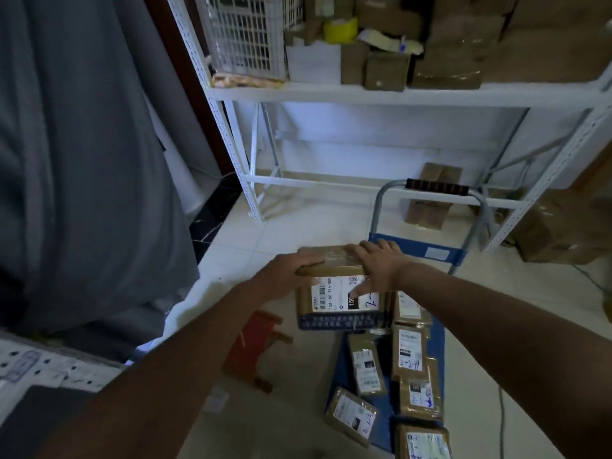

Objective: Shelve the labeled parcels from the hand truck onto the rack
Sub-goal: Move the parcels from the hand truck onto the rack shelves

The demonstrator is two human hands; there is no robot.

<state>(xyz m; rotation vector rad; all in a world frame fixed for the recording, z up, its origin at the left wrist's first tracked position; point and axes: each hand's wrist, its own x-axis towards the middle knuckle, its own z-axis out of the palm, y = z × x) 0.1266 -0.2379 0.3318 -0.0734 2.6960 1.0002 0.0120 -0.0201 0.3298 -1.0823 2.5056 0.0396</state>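
Both hands hold a labeled box (pixel 342 286) above the cart's (pixel 417 250) front edge: left hand (pixel 291 271) curls over its left top edge, right hand (pixel 377 265) grips the right; open floor (pixel 298 226) lies before the rack (pixel 364 94)

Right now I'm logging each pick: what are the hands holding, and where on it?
A labeled cardboard parcel: the left hand grips its top left edge, the right hand its top right edge.
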